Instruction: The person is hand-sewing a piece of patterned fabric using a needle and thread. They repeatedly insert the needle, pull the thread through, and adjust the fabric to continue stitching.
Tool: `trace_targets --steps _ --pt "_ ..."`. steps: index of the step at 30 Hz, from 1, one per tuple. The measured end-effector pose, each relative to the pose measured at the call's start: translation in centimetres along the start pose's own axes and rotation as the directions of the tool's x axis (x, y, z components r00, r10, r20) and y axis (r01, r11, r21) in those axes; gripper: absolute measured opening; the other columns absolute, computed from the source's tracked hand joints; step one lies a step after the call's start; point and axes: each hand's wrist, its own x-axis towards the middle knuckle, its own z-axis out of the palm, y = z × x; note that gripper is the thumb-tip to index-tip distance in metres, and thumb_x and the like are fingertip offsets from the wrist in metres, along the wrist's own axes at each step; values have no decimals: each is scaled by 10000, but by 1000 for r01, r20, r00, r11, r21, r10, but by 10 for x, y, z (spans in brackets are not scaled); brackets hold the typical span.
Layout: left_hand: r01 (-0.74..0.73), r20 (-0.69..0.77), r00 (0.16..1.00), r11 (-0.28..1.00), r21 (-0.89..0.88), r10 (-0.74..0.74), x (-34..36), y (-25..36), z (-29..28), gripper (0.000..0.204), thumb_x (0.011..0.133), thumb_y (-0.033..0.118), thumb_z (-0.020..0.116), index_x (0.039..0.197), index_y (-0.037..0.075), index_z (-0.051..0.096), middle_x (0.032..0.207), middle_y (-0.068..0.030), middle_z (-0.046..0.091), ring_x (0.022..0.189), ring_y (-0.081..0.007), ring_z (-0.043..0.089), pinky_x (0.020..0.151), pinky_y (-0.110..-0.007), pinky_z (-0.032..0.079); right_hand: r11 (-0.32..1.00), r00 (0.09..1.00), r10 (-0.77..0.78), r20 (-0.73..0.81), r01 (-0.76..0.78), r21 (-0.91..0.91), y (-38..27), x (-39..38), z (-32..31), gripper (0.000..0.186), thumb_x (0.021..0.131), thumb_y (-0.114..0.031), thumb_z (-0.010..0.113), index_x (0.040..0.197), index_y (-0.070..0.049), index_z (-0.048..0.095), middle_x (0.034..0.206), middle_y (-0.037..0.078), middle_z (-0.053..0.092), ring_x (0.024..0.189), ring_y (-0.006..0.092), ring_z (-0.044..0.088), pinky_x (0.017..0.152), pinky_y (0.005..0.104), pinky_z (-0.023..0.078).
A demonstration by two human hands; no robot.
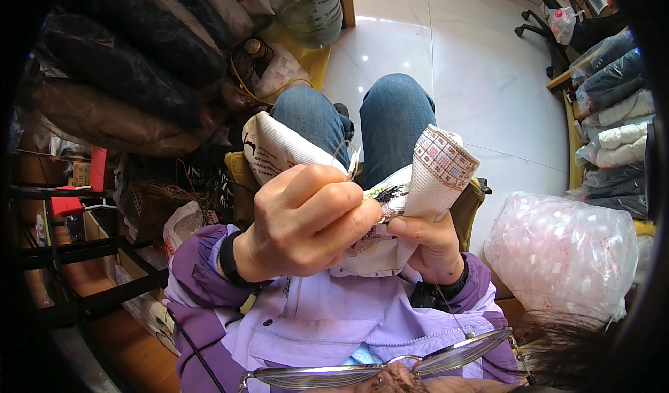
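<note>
A cream cross-stitch cloth (433,173) lies bunched over my lap, its woven grid bearing a brown-and-pink checked border and dark and green stitching in the middle. My right hand (433,243) grips the cloth from its right side, thumb pressed on top and the other fingers hidden behind the folds. Closed in a pinch, my left hand (303,219) meets the stitched area just left of that thumb. Whatever its fingertips hold is hidden. A thin loop of thread (339,146) rises beside the left knuckles.
Bagged dark garments (118,72) crowd the left side, above a black-framed shelf (70,257). To the right sit a large clear plastic bag (561,250) of pinkish-white pieces and shelved, wrapped clothes (617,125). A wheeled chair (550,37) stands on the pale tiled floor (481,79).
</note>
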Motion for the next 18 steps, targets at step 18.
trace_targets --steps 18 --pt "-23 0 1000 1000 0 23 1 -1 0 337 571 53 671 901 92 730 821 -9 524 714 -204 561 567 -291 473 1000 1000 -14 10 14 16 1 0 0 448 809 38 739 1225 21 574 1124 152 687 1012 243 690 907 387 560"
